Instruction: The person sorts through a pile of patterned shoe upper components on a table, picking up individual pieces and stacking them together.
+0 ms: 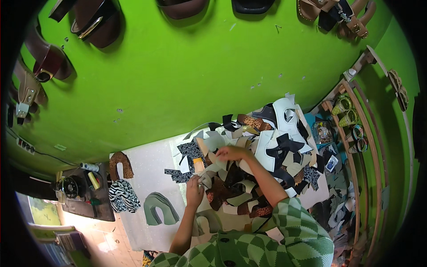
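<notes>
At left hand [194,192], greyish scraps [206,179]

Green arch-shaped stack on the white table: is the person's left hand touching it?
Apart. The head view shows a strip of bare white table between the left hand and the green arch-shaped stack.

The white desk [149,169] is set against the green wall [191,84]. Its right part is covered by a loose heap of cut scraps [240,189], in which black, grey, white, tan and leopard-print pieces are mixed. At its left edge a leopard-print arch [118,157] is laid, with a zebra-print bundle [124,196] placed just below it. Nearer the heap, green U-shaped pieces [153,202] are stacked flat, slightly fanned.
</notes>
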`<state>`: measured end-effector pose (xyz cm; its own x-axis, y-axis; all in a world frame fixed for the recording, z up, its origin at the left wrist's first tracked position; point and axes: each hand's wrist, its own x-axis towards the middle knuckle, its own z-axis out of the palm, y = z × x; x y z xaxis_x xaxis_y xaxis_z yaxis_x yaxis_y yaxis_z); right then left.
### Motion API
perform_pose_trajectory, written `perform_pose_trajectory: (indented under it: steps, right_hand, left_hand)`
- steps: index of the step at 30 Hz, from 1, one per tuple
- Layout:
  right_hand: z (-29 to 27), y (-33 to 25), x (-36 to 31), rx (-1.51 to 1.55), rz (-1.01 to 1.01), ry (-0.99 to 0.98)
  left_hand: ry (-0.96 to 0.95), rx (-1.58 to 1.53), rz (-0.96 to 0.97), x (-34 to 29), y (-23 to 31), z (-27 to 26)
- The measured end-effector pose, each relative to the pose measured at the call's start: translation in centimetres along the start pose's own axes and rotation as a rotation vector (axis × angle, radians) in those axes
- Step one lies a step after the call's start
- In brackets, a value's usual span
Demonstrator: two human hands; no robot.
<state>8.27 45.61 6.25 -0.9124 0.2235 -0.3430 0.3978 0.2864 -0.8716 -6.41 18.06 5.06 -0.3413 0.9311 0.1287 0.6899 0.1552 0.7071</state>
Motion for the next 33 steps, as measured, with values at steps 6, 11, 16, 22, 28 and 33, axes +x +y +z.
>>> perform_pose_trajectory:
  steps: [6, 11, 16, 22, 28, 33]
  right_hand:
    - [-3.1, 0.5, 2.7, -0.725, -0.119, 0.874]
    - [-5.9, 4.9, 3.6, -0.887, 0.082, 0.935]
    - [-9.8, -1.1, -0.4, -0.264, -0.027, 0.732]
    - [-9.7, -5.5, -5.0, 0.335, 0.049, 0.518]
    - [-3.9, -10.7, -8.8, 0.586, -0.002, 0.547]
    - [-0.2, -12.1, -10.9, 0.608, -0.083, 0.599]
  left_hand:
    - [0.005, -0.029, -0.011, 1.0, 0.8, -0.8]
    - [0.036, -0.044, 0.045, 0.3, 2.2, -1.9]
    - [0.114, -0.020, -0.031, -3.8, 0.4, -3.7]
    - [0.187, -0.032, -0.050, -7.8, 0.3, -5.1]
    - [0.209, -0.207, -0.042, -8.0, 2.9, -4.6]
    - [0.205, -0.256, -0.022, -7.5, 6.1, -5.0]
